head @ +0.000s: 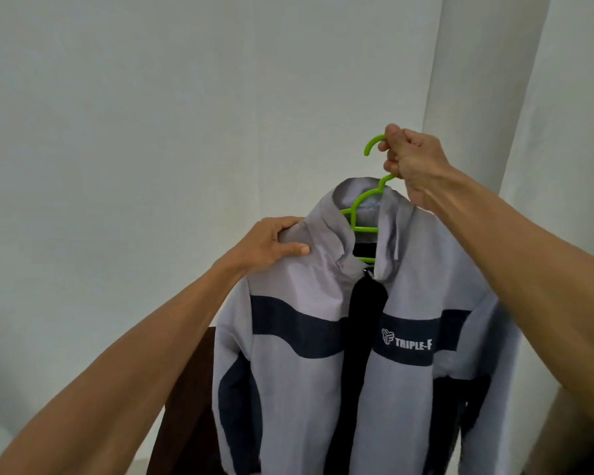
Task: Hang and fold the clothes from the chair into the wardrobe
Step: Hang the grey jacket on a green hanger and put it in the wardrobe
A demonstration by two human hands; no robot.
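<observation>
Grey-and-navy zip fabric jacket (306, 399) is held aloft over dark wooden chair (186, 406) on lime-green plastic hanger (366, 230), right grip (414, 162) clamped on hanger neck, left grip (270, 246) pinching a shoulder; slip-off is risked if that shoulder is released before being seated.
</observation>
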